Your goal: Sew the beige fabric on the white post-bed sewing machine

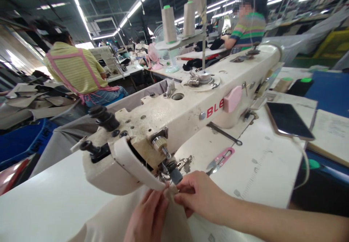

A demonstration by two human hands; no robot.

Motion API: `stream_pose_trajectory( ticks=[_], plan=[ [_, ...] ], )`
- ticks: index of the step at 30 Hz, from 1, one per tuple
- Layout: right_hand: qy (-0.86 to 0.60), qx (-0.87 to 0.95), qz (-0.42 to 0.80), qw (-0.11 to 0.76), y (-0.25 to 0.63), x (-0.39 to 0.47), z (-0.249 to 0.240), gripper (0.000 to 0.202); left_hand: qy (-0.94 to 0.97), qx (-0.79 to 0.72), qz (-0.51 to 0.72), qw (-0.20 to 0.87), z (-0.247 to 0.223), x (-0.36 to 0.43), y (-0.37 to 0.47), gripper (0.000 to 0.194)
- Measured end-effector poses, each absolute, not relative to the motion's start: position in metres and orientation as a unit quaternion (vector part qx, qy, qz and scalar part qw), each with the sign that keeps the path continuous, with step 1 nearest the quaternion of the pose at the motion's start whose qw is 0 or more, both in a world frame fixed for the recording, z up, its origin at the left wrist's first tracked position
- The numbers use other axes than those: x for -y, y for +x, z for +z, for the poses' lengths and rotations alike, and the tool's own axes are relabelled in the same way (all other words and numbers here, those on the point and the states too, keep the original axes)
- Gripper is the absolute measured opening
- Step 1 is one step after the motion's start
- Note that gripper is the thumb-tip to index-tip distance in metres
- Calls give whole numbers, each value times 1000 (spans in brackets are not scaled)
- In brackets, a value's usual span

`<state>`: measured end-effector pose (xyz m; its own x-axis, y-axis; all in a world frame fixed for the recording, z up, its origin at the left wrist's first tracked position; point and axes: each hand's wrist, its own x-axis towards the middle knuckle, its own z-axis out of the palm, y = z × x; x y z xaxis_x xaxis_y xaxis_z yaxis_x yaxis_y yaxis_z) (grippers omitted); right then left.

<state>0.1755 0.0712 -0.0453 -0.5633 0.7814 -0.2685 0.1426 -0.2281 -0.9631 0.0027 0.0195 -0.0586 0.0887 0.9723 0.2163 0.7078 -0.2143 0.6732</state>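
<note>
From my remote seat, the biggest thing in view is the white counter [40,198], and across it runs the cream industrial sewing machine [191,103], its head end nearest me. Under that head lies the beige fabric [109,223], its top edge tucked right at the presser foot area [170,173]. My left hand [148,216] lies on the cloth with the fingers pinched on its edge, and my right hand [201,194] is closed on the same edge from the other side, fingertips nearly touching. To do this well, I judge the edge should be kept flat and square under the foot, fingers clear of the needle line, which I cannot see. Further right lie a smartphone [289,120] and pink thread snips [219,160]. As for containers, the thread stand [169,45] carries two cones [169,23]; I see no bin with contents I can make out.
</note>
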Motion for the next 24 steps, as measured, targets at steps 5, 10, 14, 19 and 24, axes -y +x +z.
stream_pose_trajectory(
  ticks=[5, 10, 14, 19, 24],
  plan=[
    [-396, 558, 692, 232, 174, -72, -43, 13, 644, -623, 298, 328, -56, -43, -3, 24],
    [-385, 728, 504, 262, 179, -62, -48, 39, 601, -675, 323, 281, -60, -42, -1, 22],
    [-282, 908, 216, 223, 184, -57, -57, 30, 594, -717, 289, 221, -61, -44, -2, 22],
    [-238, 939, 171, 179, 188, -67, -48, 32, 611, -725, 242, 207, -60, -49, -2, 28],
    [-207, 945, 216, 134, 192, -81, -32, 30, 612, -730, 243, 183, -57, -52, 0, 32]
  ],
)
